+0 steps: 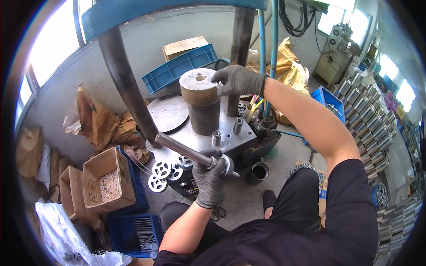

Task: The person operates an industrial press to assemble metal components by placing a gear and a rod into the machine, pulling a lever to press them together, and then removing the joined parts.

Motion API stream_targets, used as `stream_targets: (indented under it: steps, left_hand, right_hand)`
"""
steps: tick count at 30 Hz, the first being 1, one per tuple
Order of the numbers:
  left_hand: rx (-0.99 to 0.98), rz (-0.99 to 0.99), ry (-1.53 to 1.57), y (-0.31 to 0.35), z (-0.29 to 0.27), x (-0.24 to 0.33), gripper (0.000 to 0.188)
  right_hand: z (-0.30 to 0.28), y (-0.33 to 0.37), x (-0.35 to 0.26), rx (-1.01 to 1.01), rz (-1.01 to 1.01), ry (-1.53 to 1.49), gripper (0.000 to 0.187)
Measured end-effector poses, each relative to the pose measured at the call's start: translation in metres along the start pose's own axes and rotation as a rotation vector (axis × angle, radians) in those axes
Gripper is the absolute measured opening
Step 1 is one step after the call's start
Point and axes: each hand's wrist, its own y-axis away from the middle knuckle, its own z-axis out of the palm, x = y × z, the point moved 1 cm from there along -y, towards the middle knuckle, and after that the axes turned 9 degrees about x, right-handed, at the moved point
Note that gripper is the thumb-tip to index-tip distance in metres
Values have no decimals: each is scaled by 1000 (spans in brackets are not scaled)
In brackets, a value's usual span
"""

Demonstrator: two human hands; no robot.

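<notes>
My left hand (210, 181), in a grey glove, is closed around a long metal rod (184, 148). The rod slants up to the left and carries a round collar (227, 166) near its lower end. A thick metal cylinder (202, 116) with a wider head stands upright on the press plate (230, 138); its flat top has a hole. My right hand (242, 80), also gloved, is at the right rim of that head, fingers bent and apart. Whether it touches the rim is unclear. Short metal sleeves (216, 138) stand on the plate beside the cylinder.
Two dark press columns (128, 84) flank the cylinder under a blue beam (168, 9). Spoked metal discs (161, 169) lie at the plate's left edge. Cardboard boxes (108, 179) and a blue crate of rods (135, 235) are lower left. Stacked metal cylinders (366, 119) line the right.
</notes>
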Motion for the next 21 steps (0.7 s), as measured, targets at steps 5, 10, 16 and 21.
stream_targets:
  steps: [5, 10, 16, 21]
  left_hand:
    - [-35, -39, 47, -3, -1, -21, 31]
    - [-82, -125, 98, 1, 4, -21, 33]
    - [-48, -87, 3, -5, 5, -29, 32]
    - [-101, -234, 147, -2, 10, -21, 33]
  right_hand:
    - [-1, -63, 4, -41, 58, 186, 59]
    - [2, -81, 15, -169, 226, 136, 62]
    - [-16, -55, 17, -89, 165, 67, 60]
    - [-61, 62, 30, 27, -152, 419, 45]
